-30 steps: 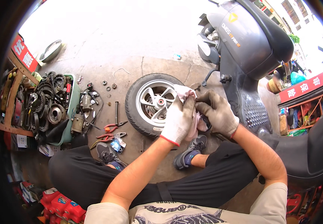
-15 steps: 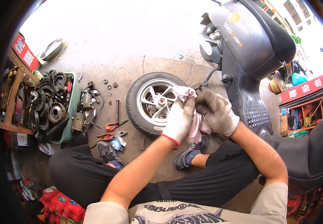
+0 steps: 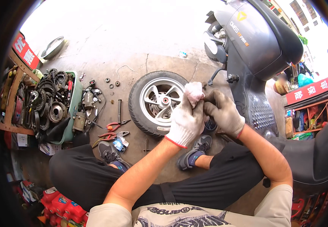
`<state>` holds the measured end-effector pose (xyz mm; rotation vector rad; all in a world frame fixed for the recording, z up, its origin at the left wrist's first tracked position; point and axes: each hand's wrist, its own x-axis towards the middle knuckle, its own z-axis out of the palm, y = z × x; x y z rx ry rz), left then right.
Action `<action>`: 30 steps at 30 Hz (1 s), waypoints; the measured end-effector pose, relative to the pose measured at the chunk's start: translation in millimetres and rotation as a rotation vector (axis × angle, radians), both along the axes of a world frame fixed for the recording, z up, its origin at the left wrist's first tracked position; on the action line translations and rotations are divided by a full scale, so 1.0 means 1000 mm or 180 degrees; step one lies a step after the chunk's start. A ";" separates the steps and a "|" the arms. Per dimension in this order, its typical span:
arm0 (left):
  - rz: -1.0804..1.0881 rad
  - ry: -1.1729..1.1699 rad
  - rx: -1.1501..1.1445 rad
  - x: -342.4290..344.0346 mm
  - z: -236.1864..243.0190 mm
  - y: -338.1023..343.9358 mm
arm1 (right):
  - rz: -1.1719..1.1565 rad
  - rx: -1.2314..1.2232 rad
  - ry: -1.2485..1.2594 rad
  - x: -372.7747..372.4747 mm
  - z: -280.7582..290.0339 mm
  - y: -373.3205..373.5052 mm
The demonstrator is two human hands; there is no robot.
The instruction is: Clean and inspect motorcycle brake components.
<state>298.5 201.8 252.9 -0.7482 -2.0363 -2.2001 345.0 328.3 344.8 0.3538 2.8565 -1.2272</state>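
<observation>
My left hand (image 3: 186, 120), in a white work glove with a red cuff, grips a pale pink rag (image 3: 193, 92). My right hand (image 3: 224, 113), in a grimy grey glove, is closed against it on a small dark part that the fingers mostly hide. Both hands meet above the right edge of a removed scooter wheel (image 3: 157, 102), a black tyre on a silver spoked rim lying flat on the concrete. A dark grey scooter (image 3: 258, 49) stands just right of the hands.
Red-handled pliers (image 3: 115, 125), a black rod (image 3: 119, 109) and small nuts (image 3: 112, 81) lie left of the wheel. A green crate (image 3: 75, 102) full of belts and metal parts sits further left. A metal bowl (image 3: 52, 47) rests at the back left. My legs are folded below.
Both hands have stayed together over the wheel's right edge, shifting slightly and working the rag against the held part. The view has moved a little.
</observation>
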 end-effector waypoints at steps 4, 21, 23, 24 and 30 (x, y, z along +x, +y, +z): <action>-0.0733 -0.1209 0.0232 -0.005 0.009 -0.002 | -0.0850 -0.2396 -0.1167 -0.001 -0.017 0.023; -0.1556 -0.2882 0.1266 -0.019 0.004 -0.011 | -0.0417 -0.0924 -0.0322 -0.001 -0.001 0.020; -0.1561 -0.2714 0.1143 -0.017 0.005 -0.011 | -0.0472 -0.0910 -0.0515 -0.002 0.000 0.021; -0.1560 -0.2710 0.1142 -0.016 0.006 -0.012 | -0.0469 -0.0911 -0.0512 -0.002 0.000 0.021; -0.1548 -0.2603 0.0778 -0.014 0.013 -0.015 | -0.0572 -0.1419 -0.0803 -0.002 -0.001 0.021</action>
